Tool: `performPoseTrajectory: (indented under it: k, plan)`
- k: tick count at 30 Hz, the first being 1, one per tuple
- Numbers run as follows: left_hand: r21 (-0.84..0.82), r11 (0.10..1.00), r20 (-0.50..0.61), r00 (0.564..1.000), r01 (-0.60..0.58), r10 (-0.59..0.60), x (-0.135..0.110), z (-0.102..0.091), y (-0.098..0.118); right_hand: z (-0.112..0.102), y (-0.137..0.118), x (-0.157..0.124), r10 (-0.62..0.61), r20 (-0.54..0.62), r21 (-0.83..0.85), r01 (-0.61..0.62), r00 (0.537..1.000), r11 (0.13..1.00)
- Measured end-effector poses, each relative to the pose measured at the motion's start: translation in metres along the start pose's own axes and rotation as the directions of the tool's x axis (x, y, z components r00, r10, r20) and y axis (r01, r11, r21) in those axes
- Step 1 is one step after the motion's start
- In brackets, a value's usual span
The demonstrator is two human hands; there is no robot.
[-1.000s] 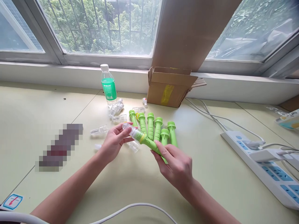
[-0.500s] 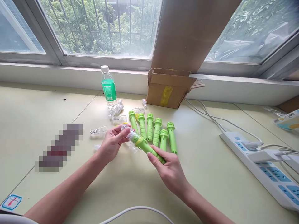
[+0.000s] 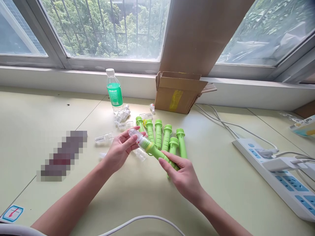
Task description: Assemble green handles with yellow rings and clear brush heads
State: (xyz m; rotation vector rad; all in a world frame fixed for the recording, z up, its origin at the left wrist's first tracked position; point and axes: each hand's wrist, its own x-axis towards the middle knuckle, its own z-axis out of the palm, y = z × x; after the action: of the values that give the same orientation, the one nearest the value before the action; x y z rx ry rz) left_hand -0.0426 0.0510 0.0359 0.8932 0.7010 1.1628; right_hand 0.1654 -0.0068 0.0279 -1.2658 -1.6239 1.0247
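Observation:
My left hand (image 3: 121,144) pinches a clear, ribbed plastic cap (image 3: 135,134) between thumb and fingers. The cap sits over the threaded end of a green plastic tube handle (image 3: 157,152), with a yellow ring at the joint. My right hand (image 3: 183,173) is wrapped round the lower part of that handle, which slants down to the right. Just behind lie several more green handles (image 3: 167,136), threaded ends pointing away. Loose clear caps (image 3: 104,137) are scattered to the left, some partly hidden by my left hand.
A water bottle (image 3: 114,95) with a green label stands near the window sill. An open cardboard box (image 3: 176,95) is at the back. On the right lies a white power strip (image 3: 265,173) with plugs and cables. A white cable (image 3: 145,217) curves along the near edge.
Both hands have shifted slightly to the right, the right hand also a little lower. The left fingers have spread along the clear cap, which remains on the handle.

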Motion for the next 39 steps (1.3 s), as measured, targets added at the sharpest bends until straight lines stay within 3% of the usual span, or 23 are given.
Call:
performPoseTrajectory:
  k: [2,5,8,12,22,30,35,39]
  plan:
    - [0.012,1.000,-0.025,1.000,0.018,-0.018,0.000,0.001,-0.001,0.002,0.009,-0.001,-0.232,-0.085,-0.251,0.205,0.969,0.946]
    - [0.018,0.999,-0.080,0.996,0.048,-0.046,0.000,0.002,-0.002,0.006,0.021,-0.001,-0.570,-0.055,-0.623,0.418,0.820,0.662]
    - [-0.009,0.997,-0.144,0.986,0.082,-0.083,-0.001,0.005,-0.002,0.007,0.024,0.001,-0.706,-0.009,-0.787,0.431,0.708,0.442]
    - [-0.037,0.994,-0.169,0.980,0.099,-0.104,-0.003,0.007,-0.002,0.007,0.022,0.002,-0.747,0.001,-0.841,0.404,0.665,0.359]
    - [-0.047,0.996,-0.091,0.993,0.070,-0.074,-0.004,0.007,-0.006,0.009,0.024,0.000,-0.685,-0.078,-0.768,0.394,0.725,0.505]
    - [0.004,0.998,-0.132,0.989,0.064,-0.063,-0.004,0.005,-0.004,0.014,0.013,-0.008,-0.407,-0.072,-0.458,0.332,0.911,0.825]
    - [0.009,0.997,-0.142,0.987,0.078,-0.076,-0.004,0.003,-0.004,0.017,-0.002,-0.010,-0.104,-0.082,-0.145,0.091,0.991,0.985]
    - [0.034,0.997,-0.157,0.986,0.066,-0.060,-0.004,0.003,-0.003,0.016,-0.013,-0.008,0.114,0.023,0.093,-0.116,0.993,0.989]
